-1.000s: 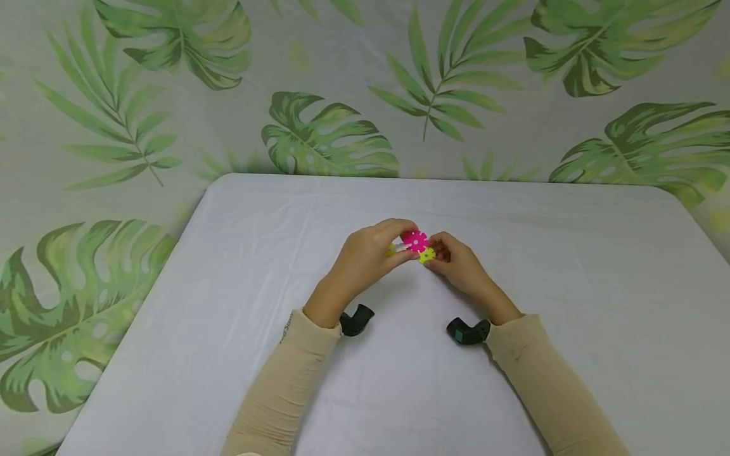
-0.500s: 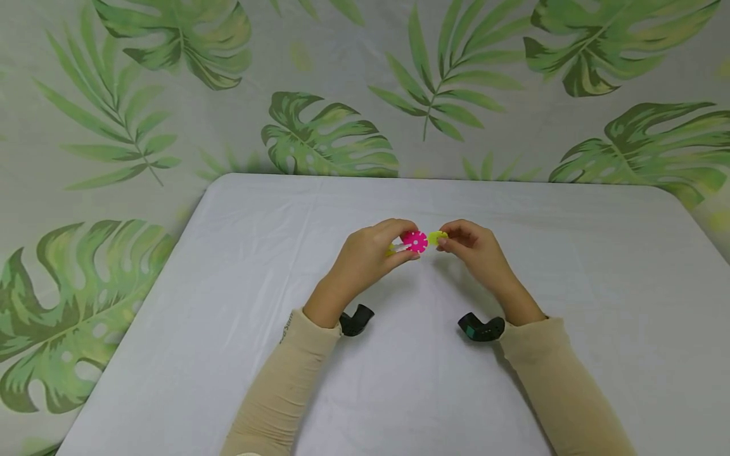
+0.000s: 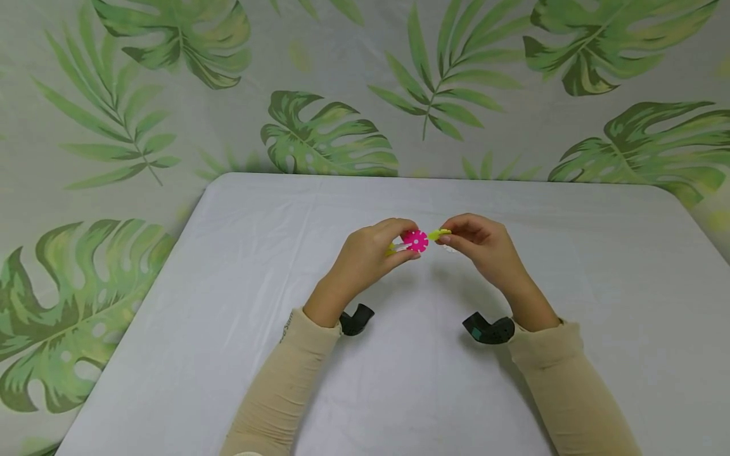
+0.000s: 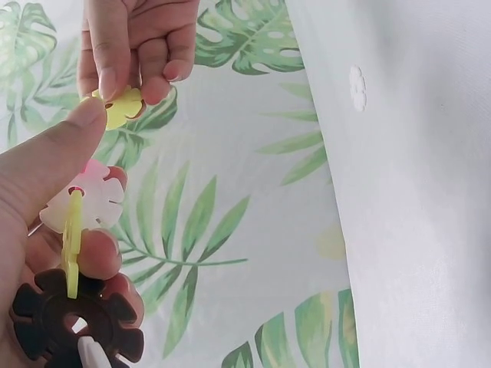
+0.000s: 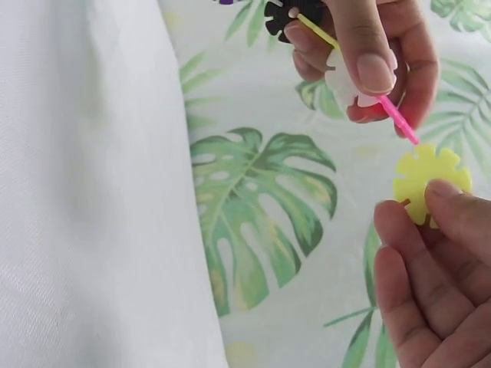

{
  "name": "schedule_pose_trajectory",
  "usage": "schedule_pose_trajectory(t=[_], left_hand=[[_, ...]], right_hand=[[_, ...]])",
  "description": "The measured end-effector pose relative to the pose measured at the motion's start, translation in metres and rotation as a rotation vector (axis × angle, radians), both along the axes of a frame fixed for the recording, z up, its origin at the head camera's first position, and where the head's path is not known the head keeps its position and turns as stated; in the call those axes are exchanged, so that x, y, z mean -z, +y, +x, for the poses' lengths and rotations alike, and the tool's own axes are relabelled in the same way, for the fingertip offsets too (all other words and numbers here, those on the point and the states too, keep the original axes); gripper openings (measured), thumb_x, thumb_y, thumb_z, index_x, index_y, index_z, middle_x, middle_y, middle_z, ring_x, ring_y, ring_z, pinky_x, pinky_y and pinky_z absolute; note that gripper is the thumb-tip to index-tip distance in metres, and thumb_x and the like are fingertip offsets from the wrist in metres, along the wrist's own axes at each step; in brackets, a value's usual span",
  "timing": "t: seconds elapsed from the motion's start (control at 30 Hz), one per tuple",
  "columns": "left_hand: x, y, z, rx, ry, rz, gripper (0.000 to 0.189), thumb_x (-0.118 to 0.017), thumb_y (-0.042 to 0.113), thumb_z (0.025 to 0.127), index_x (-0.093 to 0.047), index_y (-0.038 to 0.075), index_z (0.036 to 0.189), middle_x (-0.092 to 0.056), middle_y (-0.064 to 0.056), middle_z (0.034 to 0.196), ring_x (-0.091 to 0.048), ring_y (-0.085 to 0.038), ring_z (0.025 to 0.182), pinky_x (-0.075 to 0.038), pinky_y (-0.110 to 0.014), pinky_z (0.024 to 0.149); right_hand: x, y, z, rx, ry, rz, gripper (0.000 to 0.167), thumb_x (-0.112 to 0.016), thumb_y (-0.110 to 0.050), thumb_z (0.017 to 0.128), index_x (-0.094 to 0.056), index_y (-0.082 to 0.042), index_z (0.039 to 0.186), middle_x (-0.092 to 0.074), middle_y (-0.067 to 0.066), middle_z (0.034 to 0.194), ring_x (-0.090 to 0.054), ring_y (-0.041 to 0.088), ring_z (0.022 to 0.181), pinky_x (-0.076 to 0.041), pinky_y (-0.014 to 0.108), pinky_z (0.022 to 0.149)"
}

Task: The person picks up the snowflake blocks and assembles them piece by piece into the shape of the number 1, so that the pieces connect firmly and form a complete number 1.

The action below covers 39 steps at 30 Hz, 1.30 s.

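My left hand (image 3: 367, 256) grips a chain of notched interlocking plastic discs over the middle of the table. In the left wrist view the chain shows a black disc (image 4: 40, 310), a yellow disc (image 4: 73, 245) set edge-on and a white disc (image 4: 96, 207). A pink disc (image 3: 416, 241) sticks out from its fingertips toward the other hand. Between thumb and fingers, my right hand (image 3: 481, 247) pinches a separate yellow disc (image 5: 432, 176). Its notched edge is right at the tip of the pink one in the right wrist view. Fingers hide part of the chain.
On the table lies a loose white disc (image 4: 357, 88), mostly behind the right hand in the head view. White cloth covers the table (image 3: 199, 329). Behind stands a leaf-printed backdrop (image 3: 331, 57). Black devices (image 3: 488, 329) sit at both wrists.
My right hand has moved right and slightly back with its yellow disc, which overlapped the pink one before and is now turned nearly edge-on beside it. The left hand has stayed still.
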State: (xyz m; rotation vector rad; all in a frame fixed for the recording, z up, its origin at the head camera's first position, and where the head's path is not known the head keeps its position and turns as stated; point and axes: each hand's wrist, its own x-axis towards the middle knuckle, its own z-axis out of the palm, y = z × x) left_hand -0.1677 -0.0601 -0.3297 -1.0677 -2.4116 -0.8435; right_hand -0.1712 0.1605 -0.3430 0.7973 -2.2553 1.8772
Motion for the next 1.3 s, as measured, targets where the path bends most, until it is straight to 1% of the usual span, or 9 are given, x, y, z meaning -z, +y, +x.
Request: schedule_pose_trajectory(t=[0.13, 0.27, 0.47, 0.63, 0.73, 0.83, 0.97, 1.1, 1.3], left_hand=[[0.0001, 0.0005, 0.0001, 0.005, -0.005, 0.003, 0.034, -0.07, 0.025, 0.078, -0.061, 0.006, 0.103, -0.063, -0.001, 0.101, -0.058, -0.008, 0.085, -0.044, -0.015, 0.071], [0.0004, 0.0009, 0.0008, 0.016, -0.009, 0.009, 0.034, -0.07, 0.025, 0.078, -0.061, 0.005, 0.103, -0.063, -0.001, 0.101, -0.058, -0.008, 0.085, -0.044, -0.015, 0.071], [0.0009, 0.0015, 0.0014, 0.044, -0.018, 0.028, 0.033, -0.07, 0.022, 0.077, -0.06, 0.004, 0.103, -0.062, -0.002, 0.101, -0.058, -0.009, 0.086, -0.043, -0.014, 0.073], [0.0018, 0.0026, 0.0017, 0.072, -0.042, 0.037, 0.033, -0.069, 0.02, 0.078, -0.059, 0.002, 0.104, -0.061, -0.003, 0.102, -0.057, -0.009, 0.089, -0.042, -0.013, 0.077], [0.002, 0.0033, 0.002, 0.078, -0.05, 0.028, 0.034, -0.07, 0.02, 0.078, -0.059, 0.002, 0.104, -0.061, -0.004, 0.102, -0.057, -0.01, 0.09, -0.042, -0.013, 0.078], [0.0019, 0.0034, 0.0023, 0.075, -0.055, 0.016, 0.034, -0.069, 0.02, 0.078, -0.059, 0.003, 0.105, -0.061, -0.003, 0.103, -0.057, -0.01, 0.09, -0.042, -0.013, 0.078], [0.0017, 0.0026, 0.0027, 0.066, -0.069, 0.01, 0.034, -0.068, 0.022, 0.079, -0.059, 0.004, 0.106, -0.06, -0.002, 0.104, -0.056, -0.009, 0.091, -0.042, -0.014, 0.078], [0.0013, 0.0025, 0.0029, 0.061, -0.088, 0.005, 0.035, -0.068, 0.025, 0.081, -0.057, 0.005, 0.108, -0.059, -0.001, 0.105, -0.054, -0.009, 0.091, -0.042, -0.014, 0.078], [0.0008, 0.0026, 0.0031, 0.042, -0.118, -0.022, 0.044, -0.07, 0.03, 0.078, -0.056, 0.005, 0.111, -0.058, -0.001, 0.108, -0.054, -0.008, 0.093, -0.042, -0.014, 0.077]], right_hand=[[-0.002, -0.0013, 0.0014, -0.005, 0.025, -0.007, 0.012, -0.061, 0.007, 0.081, -0.061, 0.008, 0.094, -0.063, 0.007, 0.089, -0.061, 0.018, 0.08, -0.049, 0.024, 0.073], [-0.0032, -0.0025, 0.0027, -0.02, 0.045, -0.019, 0.014, -0.06, 0.01, 0.08, -0.063, 0.008, 0.094, -0.064, 0.01, 0.09, -0.061, 0.018, 0.082, -0.049, 0.025, 0.075], [-0.0021, -0.004, 0.0036, 0.017, 0.077, 0.017, 0.013, -0.061, 0.007, 0.08, -0.065, 0.007, 0.093, -0.066, 0.007, 0.089, -0.061, 0.016, 0.082, -0.049, 0.023, 0.073], [0.0008, -0.0044, 0.0026, -0.005, 0.114, 0.018, 0.014, -0.06, 0.01, 0.08, -0.065, 0.009, 0.093, -0.066, 0.01, 0.088, -0.061, 0.016, 0.083, -0.049, 0.024, 0.075], [0.0023, -0.005, 0.0018, -0.015, 0.155, 0.035, 0.016, -0.06, 0.012, 0.079, -0.066, 0.008, 0.093, -0.066, 0.013, 0.087, -0.061, 0.015, 0.082, -0.049, 0.024, 0.075], [0.0027, -0.0055, 0.0017, -0.013, 0.174, 0.054, 0.017, -0.061, 0.013, 0.077, -0.067, 0.006, 0.092, -0.066, 0.014, 0.086, -0.062, 0.014, 0.081, -0.049, 0.023, 0.074], [0.0022, -0.0052, 0.0025, -0.012, 0.16, 0.054, 0.017, -0.061, 0.012, 0.078, -0.066, 0.006, 0.093, -0.066, 0.013, 0.087, -0.062, 0.014, 0.082, -0.049, 0.024, 0.074], [0.0016, -0.0041, 0.0036, -0.016, 0.122, 0.026, 0.015, -0.061, 0.01, 0.079, -0.064, 0.008, 0.094, -0.065, 0.01, 0.088, -0.061, 0.015, 0.081, -0.049, 0.024, 0.074], [-0.0005, -0.0053, 0.0051, -0.026, 0.088, -0.012, 0.014, -0.063, 0.008, 0.078, -0.062, 0.008, 0.092, -0.063, 0.008, 0.087, -0.062, 0.017, 0.076, -0.05, 0.025, 0.071]])
